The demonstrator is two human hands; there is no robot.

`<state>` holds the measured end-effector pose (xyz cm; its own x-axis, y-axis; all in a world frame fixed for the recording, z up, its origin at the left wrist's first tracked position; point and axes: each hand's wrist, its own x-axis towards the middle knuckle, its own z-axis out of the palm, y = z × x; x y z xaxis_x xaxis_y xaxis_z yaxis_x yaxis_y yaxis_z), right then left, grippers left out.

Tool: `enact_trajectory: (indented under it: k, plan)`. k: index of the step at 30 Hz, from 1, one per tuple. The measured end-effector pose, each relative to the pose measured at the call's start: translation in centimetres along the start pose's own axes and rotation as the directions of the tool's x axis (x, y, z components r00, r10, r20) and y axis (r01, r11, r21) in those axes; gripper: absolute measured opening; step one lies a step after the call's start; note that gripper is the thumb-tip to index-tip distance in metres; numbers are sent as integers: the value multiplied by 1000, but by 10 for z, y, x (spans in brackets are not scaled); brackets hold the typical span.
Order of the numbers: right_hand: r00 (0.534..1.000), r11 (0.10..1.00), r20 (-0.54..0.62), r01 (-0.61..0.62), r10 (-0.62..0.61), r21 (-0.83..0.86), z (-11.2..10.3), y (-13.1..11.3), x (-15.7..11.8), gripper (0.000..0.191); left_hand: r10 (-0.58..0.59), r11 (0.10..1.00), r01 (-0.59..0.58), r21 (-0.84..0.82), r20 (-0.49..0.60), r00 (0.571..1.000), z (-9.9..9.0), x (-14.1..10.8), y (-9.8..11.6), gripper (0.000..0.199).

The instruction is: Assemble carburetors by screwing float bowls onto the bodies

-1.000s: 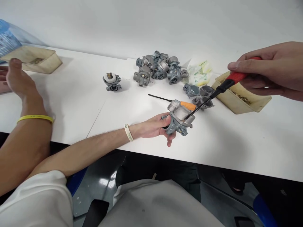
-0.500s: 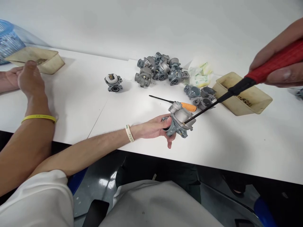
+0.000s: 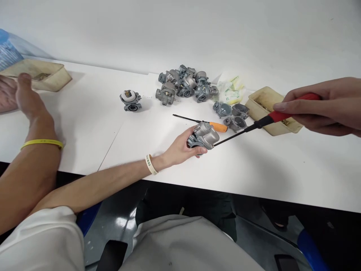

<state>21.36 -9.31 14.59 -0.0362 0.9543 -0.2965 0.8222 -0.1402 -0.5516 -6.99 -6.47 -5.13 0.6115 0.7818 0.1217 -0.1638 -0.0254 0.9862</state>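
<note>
My left hand (image 3: 182, 148) is wrapped round a grey metal carburetor (image 3: 204, 134), held just above the white table. A red-handled screwdriver (image 3: 267, 121) is gripped in my right hand (image 3: 329, 107). Its dark shaft slants down to the left, and the tip meets the lower right edge of the carburetor, at what looks like a small brass screw. Just behind the carburetor lies a second screwdriver (image 3: 218, 127) with an orange handle. Several open carburetor bowls (image 3: 235, 122) sit to the right of it.
Several carburetors (image 3: 187, 84) are heaped at the back, near a crumpled plastic bag (image 3: 231, 90). One opened carburetor (image 3: 130, 99) with a white float stands apart. Cream bins (image 3: 278, 130) hold small parts. At the left are a co-worker's hands (image 3: 31, 98) by another bin (image 3: 58, 79).
My left hand has turned the carburetor, and the screwdriver tip has shifted to its edge. My right hand has come lower and further into view. The co-worker's hands have moved slightly apart.
</note>
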Motion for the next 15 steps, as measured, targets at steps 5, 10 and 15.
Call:
enact_trajectory:
  k: [5, 10, 15]
  plan:
    - [942, 907, -194, 187, -275, -377, 2, 12, -4, 71, -30, 999, 31, 9, -30, 999, -2, 3, 2, 89]
    - [677, 382, -13, 400, -736, -833, -8, 50, -3, 46, -131, 984, 145, -101, 138, 982, -3, 3, 8, 89]
    - [774, 579, 63, 523, -631, -626, -1, 60, -7, 56, -45, 996, 36, 77, 113, 993, -7, 4, 2, 91]
